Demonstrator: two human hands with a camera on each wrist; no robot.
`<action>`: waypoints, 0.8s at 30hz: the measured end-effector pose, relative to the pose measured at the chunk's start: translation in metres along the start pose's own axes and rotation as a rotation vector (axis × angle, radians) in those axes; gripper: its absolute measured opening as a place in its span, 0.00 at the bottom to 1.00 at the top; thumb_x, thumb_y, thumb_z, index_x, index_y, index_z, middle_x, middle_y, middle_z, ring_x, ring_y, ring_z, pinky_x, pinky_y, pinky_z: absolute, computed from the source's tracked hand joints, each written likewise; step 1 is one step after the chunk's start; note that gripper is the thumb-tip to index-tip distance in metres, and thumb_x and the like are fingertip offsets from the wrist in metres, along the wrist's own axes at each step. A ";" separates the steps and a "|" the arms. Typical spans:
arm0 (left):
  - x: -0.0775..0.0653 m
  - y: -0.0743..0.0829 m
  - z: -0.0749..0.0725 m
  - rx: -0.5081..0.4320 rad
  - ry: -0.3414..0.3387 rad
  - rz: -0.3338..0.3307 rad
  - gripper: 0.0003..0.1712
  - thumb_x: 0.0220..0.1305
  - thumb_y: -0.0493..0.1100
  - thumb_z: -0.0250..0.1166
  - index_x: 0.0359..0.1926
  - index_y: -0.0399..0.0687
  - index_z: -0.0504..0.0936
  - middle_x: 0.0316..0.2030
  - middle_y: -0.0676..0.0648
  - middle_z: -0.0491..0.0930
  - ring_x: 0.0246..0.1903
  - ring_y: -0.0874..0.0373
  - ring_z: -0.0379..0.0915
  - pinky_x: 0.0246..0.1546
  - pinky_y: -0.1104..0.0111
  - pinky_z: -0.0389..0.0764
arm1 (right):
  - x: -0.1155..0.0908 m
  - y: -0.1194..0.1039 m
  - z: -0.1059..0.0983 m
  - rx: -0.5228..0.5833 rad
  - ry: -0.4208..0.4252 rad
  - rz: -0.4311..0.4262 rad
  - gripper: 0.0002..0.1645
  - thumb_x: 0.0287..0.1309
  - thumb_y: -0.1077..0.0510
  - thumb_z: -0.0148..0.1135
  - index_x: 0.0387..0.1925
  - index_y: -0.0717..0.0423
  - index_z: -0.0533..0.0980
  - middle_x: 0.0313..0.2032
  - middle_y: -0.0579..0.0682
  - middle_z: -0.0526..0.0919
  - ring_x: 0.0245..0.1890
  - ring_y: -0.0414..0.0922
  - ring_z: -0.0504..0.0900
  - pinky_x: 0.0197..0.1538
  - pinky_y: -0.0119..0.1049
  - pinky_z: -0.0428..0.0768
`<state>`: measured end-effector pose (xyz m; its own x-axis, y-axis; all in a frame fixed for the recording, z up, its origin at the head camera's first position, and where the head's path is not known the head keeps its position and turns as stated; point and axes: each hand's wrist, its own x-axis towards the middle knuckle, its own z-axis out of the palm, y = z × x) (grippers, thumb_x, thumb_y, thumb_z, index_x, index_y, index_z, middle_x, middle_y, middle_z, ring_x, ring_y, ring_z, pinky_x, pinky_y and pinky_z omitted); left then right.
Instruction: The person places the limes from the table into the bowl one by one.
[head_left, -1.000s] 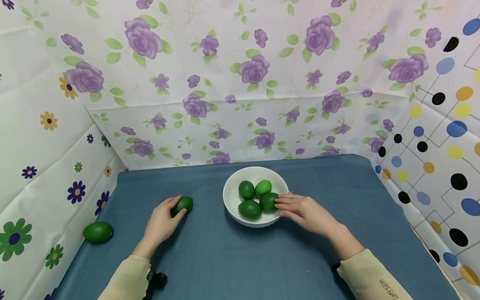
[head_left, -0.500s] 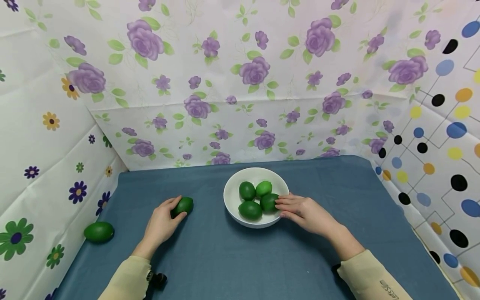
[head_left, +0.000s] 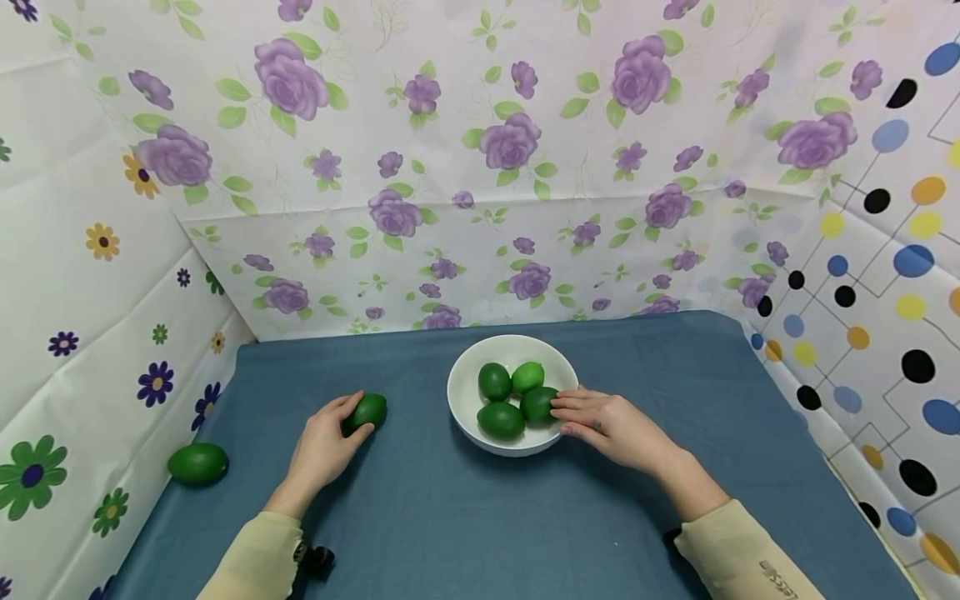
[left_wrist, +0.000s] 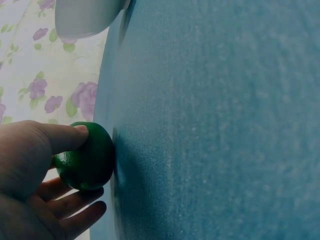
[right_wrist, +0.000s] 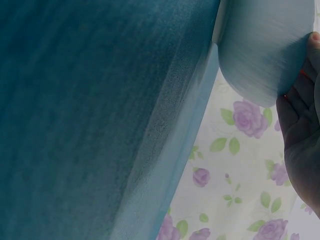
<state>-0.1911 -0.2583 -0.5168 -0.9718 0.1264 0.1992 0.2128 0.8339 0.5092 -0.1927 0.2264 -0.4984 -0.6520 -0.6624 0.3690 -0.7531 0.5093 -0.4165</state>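
My left hand (head_left: 321, 443) pinches a dark green lime (head_left: 369, 412) on the blue cloth, left of the bowl. In the left wrist view its thumb lies over the lime (left_wrist: 90, 160) and the lower fingers spread loosely below. A white bowl (head_left: 462, 387) holds several limes; one (head_left: 527, 377) is brighter green. My right hand (head_left: 611, 425) reaches over the bowl's right rim, its fairly straight fingers resting on the rightmost lime (head_left: 537, 403). In the right wrist view, some fingers of the right hand (right_wrist: 302, 120) lie against the bowl's outer wall (right_wrist: 265, 55). Another lime (head_left: 197, 464) lies far left.
Blue cloth (head_left: 480, 525) covers the table. A floral sheet (head_left: 465, 158) hangs behind it, with a flower-patterned sheet (head_left: 67, 292) on the left and a dotted sheet (head_left: 885, 333) on the right. A small black device (head_left: 318, 561) sits at the left wrist.
The view has shifted very slightly since the oldest frame. Both hands, the limes and the bowl keep their places.
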 end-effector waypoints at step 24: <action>-0.001 0.001 0.003 -0.044 0.019 -0.017 0.37 0.72 0.42 0.73 0.76 0.35 0.72 0.69 0.28 0.73 0.65 0.28 0.73 0.60 0.35 0.79 | 0.000 0.001 0.000 -0.001 0.007 -0.013 0.22 0.75 0.52 0.68 0.65 0.53 0.85 0.64 0.51 0.85 0.69 0.49 0.80 0.72 0.57 0.76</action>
<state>-0.1905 -0.2564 -0.5189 -0.9732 0.1016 0.2062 0.2010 0.8113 0.5490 -0.1932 0.2267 -0.4985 -0.6431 -0.6648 0.3802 -0.7613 0.5012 -0.4113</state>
